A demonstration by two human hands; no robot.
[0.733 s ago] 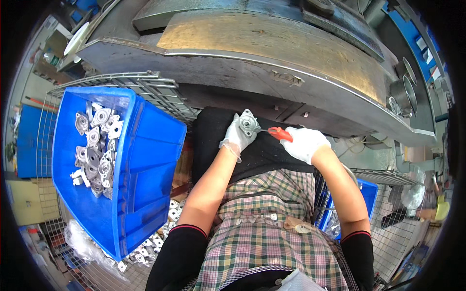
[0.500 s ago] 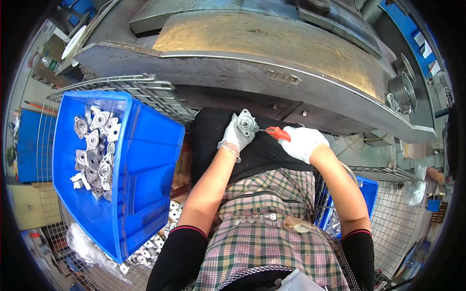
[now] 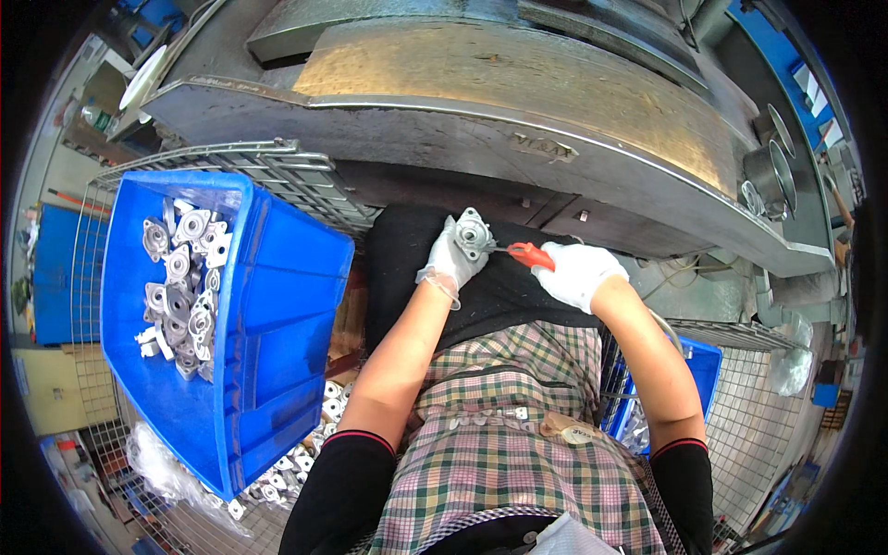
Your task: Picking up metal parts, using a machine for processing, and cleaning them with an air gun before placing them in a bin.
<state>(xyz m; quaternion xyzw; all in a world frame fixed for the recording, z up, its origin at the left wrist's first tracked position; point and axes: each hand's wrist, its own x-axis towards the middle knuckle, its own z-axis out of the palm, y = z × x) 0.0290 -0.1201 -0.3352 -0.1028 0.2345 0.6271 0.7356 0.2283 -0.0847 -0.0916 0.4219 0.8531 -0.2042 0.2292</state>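
My left hand (image 3: 453,260), in a white glove, is closed around a silver cast-metal part (image 3: 474,236) with a round hub and flanged ears. It holds the part upright above the black cloth (image 3: 407,277) over my lap. My right hand (image 3: 583,276), also gloved in white, grips a red-handled hand tool (image 3: 530,255) with a thin metal shaft. The shaft points left, and its tip is at the part's right edge. Whether the tip is a blade or a file is too small to tell.
At left a tilted blue bin (image 3: 287,305) holds several similar metal parts (image 3: 176,268). More parts (image 3: 287,476) lie below it in a wire cage (image 3: 296,176). A metal bench (image 3: 416,125) with a wooden board (image 3: 499,69) stands ahead. Another blue bin (image 3: 705,370) sits at right.
Both hands keep nearly the same pose, with the tool's tip still at the part. The view has shifted slightly, and a dark object on the bench's far side has gone out of sight.
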